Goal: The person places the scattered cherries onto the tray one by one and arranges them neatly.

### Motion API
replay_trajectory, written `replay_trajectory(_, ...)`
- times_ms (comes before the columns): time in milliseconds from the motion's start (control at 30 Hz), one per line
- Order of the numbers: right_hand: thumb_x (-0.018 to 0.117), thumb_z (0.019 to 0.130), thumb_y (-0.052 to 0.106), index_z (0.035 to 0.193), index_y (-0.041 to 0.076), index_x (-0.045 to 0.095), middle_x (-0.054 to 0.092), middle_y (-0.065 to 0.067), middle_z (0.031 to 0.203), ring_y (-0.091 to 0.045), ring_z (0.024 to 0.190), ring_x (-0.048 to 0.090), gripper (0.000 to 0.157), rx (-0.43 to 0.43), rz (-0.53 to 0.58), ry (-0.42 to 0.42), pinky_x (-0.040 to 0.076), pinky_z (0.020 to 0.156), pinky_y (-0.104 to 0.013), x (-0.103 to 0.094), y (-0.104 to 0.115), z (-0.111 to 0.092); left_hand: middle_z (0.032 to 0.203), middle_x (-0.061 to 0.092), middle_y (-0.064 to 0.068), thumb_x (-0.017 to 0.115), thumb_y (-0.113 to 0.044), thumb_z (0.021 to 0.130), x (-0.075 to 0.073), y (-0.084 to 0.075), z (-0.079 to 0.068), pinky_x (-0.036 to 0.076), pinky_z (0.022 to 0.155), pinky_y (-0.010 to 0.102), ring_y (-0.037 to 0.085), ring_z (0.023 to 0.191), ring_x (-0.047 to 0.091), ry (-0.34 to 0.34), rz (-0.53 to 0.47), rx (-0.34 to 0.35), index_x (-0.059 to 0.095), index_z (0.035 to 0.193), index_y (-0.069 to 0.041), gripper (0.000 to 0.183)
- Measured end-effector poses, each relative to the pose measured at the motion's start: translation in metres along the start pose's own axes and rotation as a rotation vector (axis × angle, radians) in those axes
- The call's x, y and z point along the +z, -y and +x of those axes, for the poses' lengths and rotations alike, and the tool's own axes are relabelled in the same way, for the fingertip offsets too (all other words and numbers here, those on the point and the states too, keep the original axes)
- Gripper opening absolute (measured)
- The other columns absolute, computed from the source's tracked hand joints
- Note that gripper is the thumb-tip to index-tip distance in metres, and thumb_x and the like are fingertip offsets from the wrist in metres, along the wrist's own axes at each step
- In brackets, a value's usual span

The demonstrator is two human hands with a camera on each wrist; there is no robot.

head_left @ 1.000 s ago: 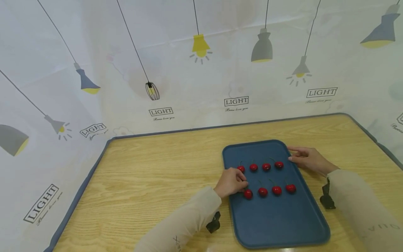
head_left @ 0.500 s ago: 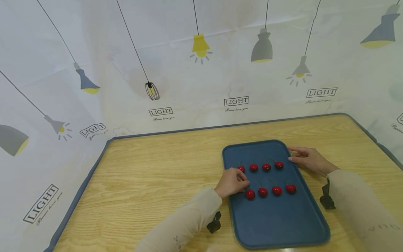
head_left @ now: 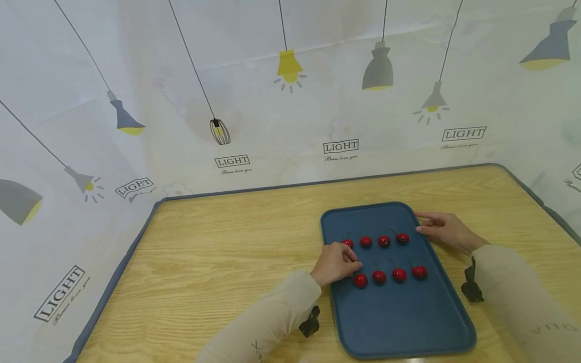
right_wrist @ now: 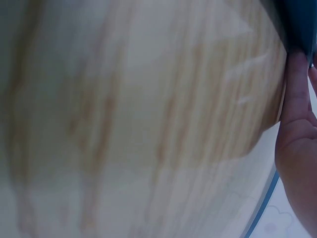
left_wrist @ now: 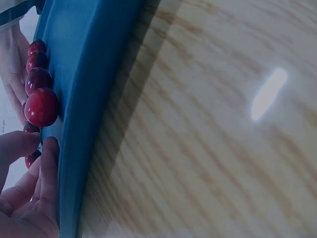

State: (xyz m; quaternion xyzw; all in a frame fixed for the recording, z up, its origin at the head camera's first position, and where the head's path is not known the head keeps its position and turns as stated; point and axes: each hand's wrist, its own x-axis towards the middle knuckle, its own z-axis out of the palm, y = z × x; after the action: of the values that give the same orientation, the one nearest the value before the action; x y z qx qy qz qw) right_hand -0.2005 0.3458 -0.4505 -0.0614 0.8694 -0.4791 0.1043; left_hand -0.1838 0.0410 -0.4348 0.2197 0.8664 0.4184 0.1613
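Two rows of red cherries with green stems lie across a blue tray [head_left: 404,317]. My left hand [head_left: 333,263] reaches over the tray's left rim, thumb and forefinger pinching the stem of the front row's leftmost cherry [head_left: 360,281]. In the left wrist view that cherry [left_wrist: 42,107] sits on the tray just beyond the fingertips, its thin stem running between them. The hand partly covers the back row's leftmost cherry [head_left: 347,243]. On the far right side, my right hand [head_left: 447,232] touches the tray's rim with thumb and fingers loosely extended; in the right wrist view its thumb [right_wrist: 297,84] lies against the tray's side.
The tray lies on a wood-grain table [head_left: 218,257], right of its middle. A pale curtain [head_left: 254,101] printed with lamps stands behind and at both sides of the table. Each beige sleeve has a black wrist device, such as the right device [head_left: 472,287].
The front row's leftmost cherry shifted slightly right, closer to its neighbour, in the first half second. My left hand has edged a little right. The right hand stays at the rim.
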Motion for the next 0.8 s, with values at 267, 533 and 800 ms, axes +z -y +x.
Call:
replay_trajectory(267, 0.055, 0.088, 0.030, 0.136, 0.000, 0.031, 0.055, -0.018, 0.106, -0.007, 0.087, 0.053, 0.061, 0.007, -0.033, -0.003, 0.047, 0.073, -0.024, -0.0004, -0.0019, 0.0010, 0.061, 0.062, 0.001, 0.068, -0.012, 0.078, 0.0006, 0.0005, 0.0004, 0.042, 0.047, 0.016, 0.002, 0.049, 0.053, -0.007, 0.032, 0.019, 0.065, 0.080, -0.002, 0.010)
replay_trajectory(533, 0.055, 0.088, 0.030, 0.135, 0.000, 0.032, 0.054, -0.019, 0.107, -0.010, 0.089, 0.053, 0.061, 0.008, -0.046, -0.003, 0.047, 0.073, -0.024, -0.0001, -0.0023, 0.0013, 0.062, 0.061, -0.002, 0.070, -0.014, 0.075, 0.0023, 0.0018, 0.0025, 0.041, 0.047, 0.015, 0.001, 0.050, 0.050, -0.025, 0.099, 0.039, 0.066, 0.078, -0.004, 0.011)
replay_trajectory(800, 0.055, 0.088, 0.031, 0.136, 0.001, 0.031, 0.053, -0.020, 0.109, -0.012, 0.090, 0.053, 0.062, 0.022, -0.035, 0.002, 0.047, 0.073, -0.024, -0.0005, -0.0014, 0.0014, 0.061, 0.060, -0.003, 0.069, -0.011, 0.074, 0.0023, 0.0018, 0.0034, 0.041, 0.047, 0.015, 0.002, 0.050, 0.050, -0.024, 0.088, 0.025, 0.065, 0.077, -0.004, 0.009)
